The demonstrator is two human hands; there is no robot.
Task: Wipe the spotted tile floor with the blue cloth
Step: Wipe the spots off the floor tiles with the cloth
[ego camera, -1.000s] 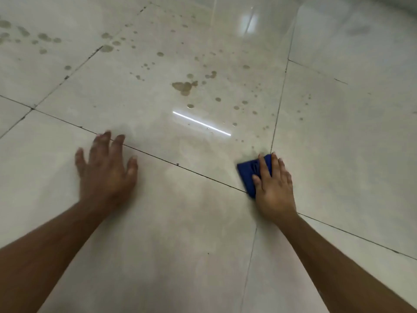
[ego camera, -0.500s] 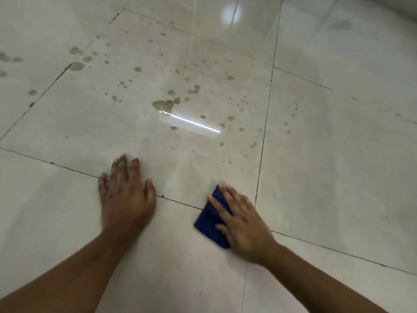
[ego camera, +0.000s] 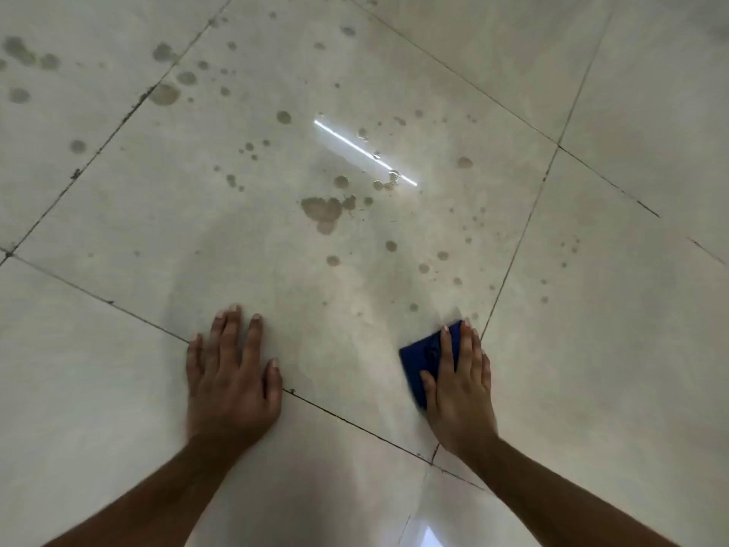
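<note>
The right hand (ego camera: 457,392) is pressing flat on the soft, light blue cloth (ego camera: 424,361) at lower right; the left hand (ego camera: 230,384) is resting open on the slippery-looking floor (ego camera: 118,191).

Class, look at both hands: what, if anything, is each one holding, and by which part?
The right hand presses the blue cloth flat, covering its right side. The left hand holds nothing.

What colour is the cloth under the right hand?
Dark blue, plain, no visible pattern. The cloth shows best in the head view, the only one.
</note>
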